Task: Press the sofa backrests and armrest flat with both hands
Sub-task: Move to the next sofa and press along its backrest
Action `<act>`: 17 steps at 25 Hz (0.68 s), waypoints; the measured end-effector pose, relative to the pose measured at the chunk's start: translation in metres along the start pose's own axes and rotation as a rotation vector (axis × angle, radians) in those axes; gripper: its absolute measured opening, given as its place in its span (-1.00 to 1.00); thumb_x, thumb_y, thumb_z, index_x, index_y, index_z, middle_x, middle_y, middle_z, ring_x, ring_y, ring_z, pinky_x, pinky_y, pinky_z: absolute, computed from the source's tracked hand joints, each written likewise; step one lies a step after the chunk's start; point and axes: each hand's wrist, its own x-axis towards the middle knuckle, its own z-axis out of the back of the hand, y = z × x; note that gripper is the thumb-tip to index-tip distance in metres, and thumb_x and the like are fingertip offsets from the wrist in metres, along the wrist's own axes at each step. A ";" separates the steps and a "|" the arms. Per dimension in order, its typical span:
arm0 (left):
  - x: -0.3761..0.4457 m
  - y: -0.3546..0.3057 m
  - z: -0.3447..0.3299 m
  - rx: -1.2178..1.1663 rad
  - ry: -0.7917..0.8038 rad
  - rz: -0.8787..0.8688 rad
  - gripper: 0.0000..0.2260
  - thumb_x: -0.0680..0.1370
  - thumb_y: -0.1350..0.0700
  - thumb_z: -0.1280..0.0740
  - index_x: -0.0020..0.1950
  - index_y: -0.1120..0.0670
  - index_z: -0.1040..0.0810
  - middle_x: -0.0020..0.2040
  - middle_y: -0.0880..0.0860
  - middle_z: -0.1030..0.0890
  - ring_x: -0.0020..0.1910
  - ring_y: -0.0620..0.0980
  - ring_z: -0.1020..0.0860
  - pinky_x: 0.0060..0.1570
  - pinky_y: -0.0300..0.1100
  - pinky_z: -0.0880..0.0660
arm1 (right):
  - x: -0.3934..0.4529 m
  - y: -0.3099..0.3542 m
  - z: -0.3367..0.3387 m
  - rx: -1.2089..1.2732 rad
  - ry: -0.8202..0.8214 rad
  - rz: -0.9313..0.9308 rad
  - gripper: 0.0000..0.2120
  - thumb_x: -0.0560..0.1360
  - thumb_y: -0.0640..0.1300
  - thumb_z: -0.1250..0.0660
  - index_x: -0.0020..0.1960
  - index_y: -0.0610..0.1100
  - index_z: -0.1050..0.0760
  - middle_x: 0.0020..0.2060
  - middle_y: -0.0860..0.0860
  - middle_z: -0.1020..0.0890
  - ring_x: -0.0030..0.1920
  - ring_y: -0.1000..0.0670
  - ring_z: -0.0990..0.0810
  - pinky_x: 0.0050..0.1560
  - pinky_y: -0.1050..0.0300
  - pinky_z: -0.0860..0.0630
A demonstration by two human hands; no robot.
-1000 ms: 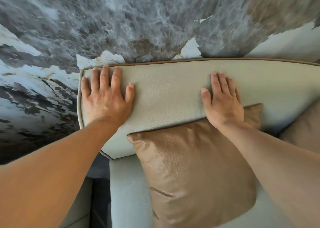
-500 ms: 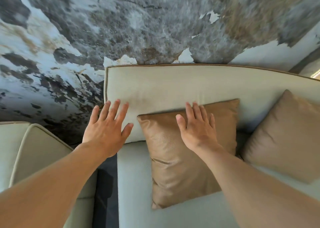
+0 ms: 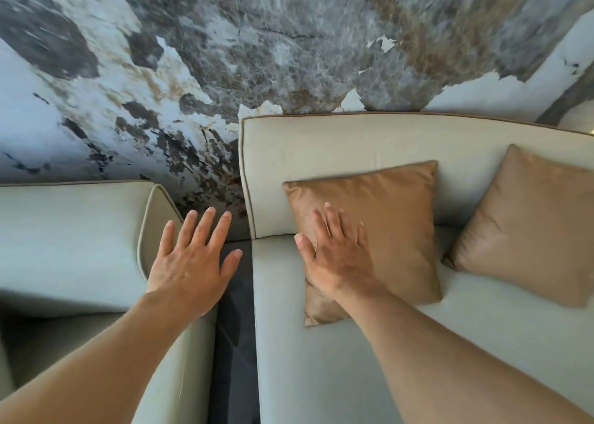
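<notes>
A pale grey-green sofa backrest (image 3: 353, 147) with brown piping stands against the wall on the right. To the left, a second sofa piece shows its backrest (image 3: 70, 227) and a rounded end cushion (image 3: 152, 217). My left hand (image 3: 193, 263) hovers open, fingers spread, over the gap between the two sofas, beside that end cushion. My right hand (image 3: 337, 256) is open, fingers together, above the lower left of a brown pillow (image 3: 385, 224); whether it touches the pillow I cannot tell. Neither hand holds anything.
A second brown pillow (image 3: 527, 227) leans on the backrest at the right. The seat cushion (image 3: 321, 375) stretches toward me. A dark floor gap (image 3: 234, 343) separates the sofas. A marbled grey-and-white wall (image 3: 257, 44) rises behind.
Both hands have come off the right backrest and drawn back toward me and leftward. The view has pulled away, revealing the left sofa piece and the second pillow.
</notes>
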 end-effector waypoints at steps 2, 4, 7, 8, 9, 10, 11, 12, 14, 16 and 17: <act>-0.014 0.012 0.003 0.020 0.013 0.009 -0.39 0.57 -0.25 0.19 0.58 -0.08 0.24 0.62 0.00 0.14 0.58 0.07 0.19 0.51 0.09 0.24 | -0.012 0.014 -0.008 0.016 0.024 0.018 -0.39 0.58 0.27 0.22 0.57 0.06 0.17 0.58 0.04 0.16 0.55 -0.04 0.18 0.48 -0.14 0.23; -0.026 0.027 0.005 0.017 -0.008 0.020 -0.39 0.58 -0.24 0.18 0.58 -0.07 0.22 0.62 0.00 0.12 0.57 0.07 0.18 0.52 0.10 0.22 | -0.024 0.026 -0.015 0.020 0.041 0.032 -0.38 0.58 0.27 0.24 0.57 0.06 0.18 0.58 0.04 0.16 0.55 -0.03 0.19 0.49 -0.14 0.23; -0.041 0.052 0.006 0.013 -0.019 0.032 -0.40 0.58 -0.23 0.16 0.58 -0.07 0.20 0.61 0.00 0.11 0.58 0.07 0.17 0.52 0.10 0.23 | -0.030 0.046 -0.022 0.030 0.047 0.031 -0.38 0.58 0.27 0.24 0.57 0.07 0.18 0.58 0.04 0.16 0.55 -0.03 0.21 0.49 -0.14 0.24; -0.051 0.078 0.007 0.013 -0.027 0.048 -0.40 0.58 -0.23 0.16 0.58 -0.07 0.20 0.61 0.01 0.12 0.58 0.07 0.17 0.52 0.10 0.23 | -0.033 0.072 -0.027 0.034 0.046 0.040 -0.38 0.58 0.27 0.23 0.57 0.07 0.18 0.58 0.04 0.16 0.55 -0.03 0.20 0.50 -0.14 0.24; -0.060 0.106 0.007 0.024 -0.035 0.064 -0.40 0.58 -0.24 0.17 0.58 -0.07 0.20 0.61 0.01 0.13 0.58 0.08 0.18 0.52 0.10 0.24 | -0.037 0.101 -0.032 0.032 0.034 0.054 -0.38 0.58 0.27 0.23 0.57 0.07 0.17 0.58 0.04 0.15 0.55 -0.03 0.19 0.50 -0.14 0.23; -0.063 0.123 0.007 0.023 -0.031 0.070 -0.39 0.57 -0.24 0.19 0.58 -0.07 0.21 0.62 0.01 0.14 0.58 0.08 0.19 0.52 0.10 0.25 | -0.040 0.117 -0.035 0.023 0.015 0.058 -0.38 0.58 0.27 0.23 0.57 0.07 0.17 0.58 0.04 0.15 0.55 -0.03 0.18 0.50 -0.14 0.23; -0.068 0.147 0.007 0.027 -0.035 0.064 -0.39 0.56 -0.25 0.23 0.58 -0.07 0.23 0.61 0.02 0.15 0.58 0.08 0.20 0.52 0.10 0.25 | -0.044 0.140 -0.039 0.008 -0.003 0.051 -0.38 0.57 0.28 0.24 0.57 0.07 0.17 0.58 0.05 0.15 0.55 -0.03 0.18 0.49 -0.13 0.23; -0.068 0.147 0.007 0.032 -0.035 0.059 -0.37 0.53 -0.26 0.29 0.57 -0.08 0.24 0.61 0.02 0.17 0.57 0.08 0.21 0.52 0.10 0.26 | -0.044 0.139 -0.040 0.007 -0.001 0.044 -0.38 0.57 0.28 0.25 0.57 0.07 0.17 0.58 0.05 0.15 0.55 -0.03 0.18 0.49 -0.13 0.23; -0.070 0.148 0.006 0.024 -0.038 0.050 -0.33 0.47 -0.28 0.38 0.57 -0.10 0.27 0.61 0.01 0.21 0.57 0.08 0.24 0.51 0.10 0.28 | -0.046 0.133 -0.042 -0.017 0.004 0.030 -0.37 0.56 0.28 0.26 0.57 0.07 0.18 0.58 0.05 0.16 0.55 -0.02 0.18 0.50 -0.13 0.24; -0.071 0.153 0.005 0.021 -0.054 0.045 -0.32 0.45 -0.28 0.39 0.56 -0.11 0.27 0.61 0.01 0.22 0.57 0.07 0.24 0.51 0.09 0.28 | -0.048 0.131 -0.042 -0.028 0.008 0.022 -0.36 0.54 0.29 0.27 0.57 0.07 0.17 0.58 0.06 0.14 0.55 -0.02 0.17 0.51 -0.13 0.23; -0.072 0.163 0.004 0.025 -0.064 0.047 -0.32 0.46 -0.28 0.39 0.57 -0.11 0.27 0.61 0.00 0.22 0.57 0.07 0.24 0.51 0.09 0.28 | -0.052 0.138 -0.044 -0.030 0.002 0.018 -0.35 0.54 0.30 0.28 0.57 0.07 0.16 0.58 0.06 0.14 0.55 -0.02 0.16 0.51 -0.13 0.22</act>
